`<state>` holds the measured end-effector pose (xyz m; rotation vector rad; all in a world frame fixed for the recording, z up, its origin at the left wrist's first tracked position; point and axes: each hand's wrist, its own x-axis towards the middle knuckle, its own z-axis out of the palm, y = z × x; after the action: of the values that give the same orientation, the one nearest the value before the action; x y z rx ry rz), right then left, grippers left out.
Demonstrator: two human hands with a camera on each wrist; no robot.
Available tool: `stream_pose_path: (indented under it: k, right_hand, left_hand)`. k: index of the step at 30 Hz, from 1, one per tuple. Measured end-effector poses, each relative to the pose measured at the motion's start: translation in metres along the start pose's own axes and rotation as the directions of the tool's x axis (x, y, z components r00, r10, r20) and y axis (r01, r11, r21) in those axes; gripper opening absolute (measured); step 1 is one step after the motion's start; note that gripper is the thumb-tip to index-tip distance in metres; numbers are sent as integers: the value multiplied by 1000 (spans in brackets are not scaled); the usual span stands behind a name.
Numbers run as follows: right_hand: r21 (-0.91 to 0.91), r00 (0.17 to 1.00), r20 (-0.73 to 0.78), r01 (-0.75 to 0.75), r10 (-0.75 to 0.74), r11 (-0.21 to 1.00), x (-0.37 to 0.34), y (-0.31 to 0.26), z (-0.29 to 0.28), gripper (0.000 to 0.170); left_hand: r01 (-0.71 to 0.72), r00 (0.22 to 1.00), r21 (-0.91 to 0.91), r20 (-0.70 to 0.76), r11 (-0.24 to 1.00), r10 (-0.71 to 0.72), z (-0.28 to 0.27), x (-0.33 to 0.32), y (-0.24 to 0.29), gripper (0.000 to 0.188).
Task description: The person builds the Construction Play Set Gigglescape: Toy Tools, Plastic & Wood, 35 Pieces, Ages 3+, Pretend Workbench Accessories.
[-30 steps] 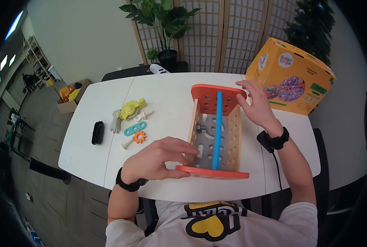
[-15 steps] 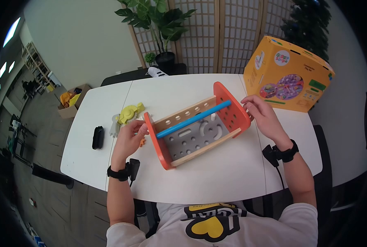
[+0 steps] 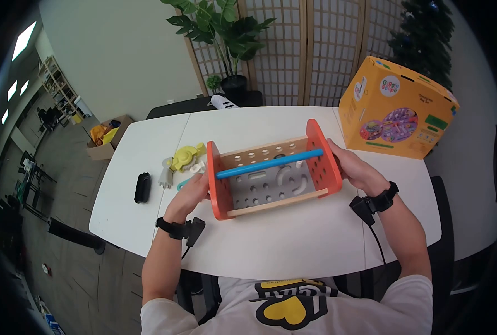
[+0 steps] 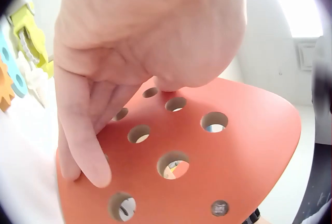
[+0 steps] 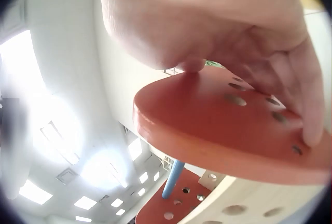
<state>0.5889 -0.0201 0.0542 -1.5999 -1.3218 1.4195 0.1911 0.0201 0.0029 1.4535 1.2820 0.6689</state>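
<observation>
Toy toolbox (image 3: pixel 268 181) sat between your two hands, over the table (image 3: pixel 293 240), directly ahead of you. Key relation: its long axis ran hand to hand, slightly skewed, right end a bit farther from you than the left. Blue bar (image 3: pixel 269 163) lay along that same axis, so it pointed roughly from one palm to the other. Neither hand was nearer; both were in contact.

Left hand (image 3: pixel 190 195): fingers mostly straight, pressed on the outer face of the red left end panel (image 4: pixel 249 130). Right hand (image 3: pixel 363 173): same on the red right end panel (image 5: pixel 192 125), fingers laid flat along the outside. No finger seen curled round an edge; thumbs weren't clear. Can't tell whether the base touched the table.

Just past your left hand: yellow-green toy piece (image 3: pixel 187 157), gray toy piece (image 3: pixel 166 174), teal strip (image 4: pixel 12 67), orange gear (image 4: pixel 5 86). Black case (image 3: pixel 142 187) lay farther left. Yellow play set box (image 3: pixel 396 106) stood beyond your right hand, apart from the toolbox.
</observation>
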Motion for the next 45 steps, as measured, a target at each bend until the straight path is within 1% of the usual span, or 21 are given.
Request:
stream_pose_path:
  k: [1,2,3,5,8,11,14,17,20,23,26,29,32,35,38,41,44,45]
  right_hand:
    - [43,1000,-9,10,-10,999,-3,-1,1,71]
    - [85,1000,-18,19,-18,996,-5,-3,1,71]
    - [132,998,-30,61,-58,989,-8,-7,2,70]
    - [224,990,-54,140,-131,965,-14,-14,6,70]
    - [400,954,-127,298,-270,867,-21,-25,13,65]
    - [511,919,-220,395,-328,763,-28,-31,19,60]
    - [586,912,-158,394,-377,708,-29,-27,12,54]
    - [511,916,-113,385,-384,768,-19,-10,1,54]
    - [500,884,-47,424,-466,755,-25,-1,-4,54]
    - [381,851,-18,492,-525,783,-23,7,-4,57]
    - [352,892,16,418,-452,838,-24,16,-5,61]
    - [317,880,-3,451,-475,834,-18,29,-4,63]
    - [345,915,52,360,-400,867,-12,41,-5,60]
    - [324,928,17,348,-373,880,-4,57,-2,60]
    - [326,924,40,347,-380,879,-4,65,1,60]
    - [333,944,27,302,-329,893,-7,69,4,63]
    - [270,960,13,265,-279,926,-12,67,6,69]
    - [271,963,15,256,-270,928,-14,66,7,70]
  left_hand:
    - [15,1000,-39,-16,999,-16,-4,3,0,50]
    - [-15,999,-74,-32,997,13,-5,4,-1,45]
    - [-46,998,-108,-48,993,41,-6,4,1,40]
    - [-194,979,-162,-94,968,181,1,-9,25,38]
    - [-306,952,-151,-73,940,298,-10,-7,28,45]
    - [-386,920,-177,-3,905,392,-21,-4,32,45]
    - [-470,877,-287,-43,835,479,-15,-10,47,46]
    - [-515,848,-260,-18,817,529,-13,-15,57,51]
    - [-518,848,-245,-26,819,529,-9,-16,54,56]
    - [-454,882,-303,-15,838,472,-5,-18,50,66]
    - [-418,899,-324,-14,849,437,-2,-13,42,74]
    - [-394,916,-307,-51,867,398,1,-12,37,75]
    - [-374,923,-298,-33,878,382,4,-14,39,76]
    - [-381,918,-247,17,891,397,5,-18,43,76]
    - [-321,939,-247,44,915,341,4,-24,44,77]
    - [-357,923,-243,53,902,380,5,-27,39,74]
    - [-376,912,-179,102,909,398,1,-26,31,72]
    - [-395,908,-124,98,910,407,1,-29,32,72]
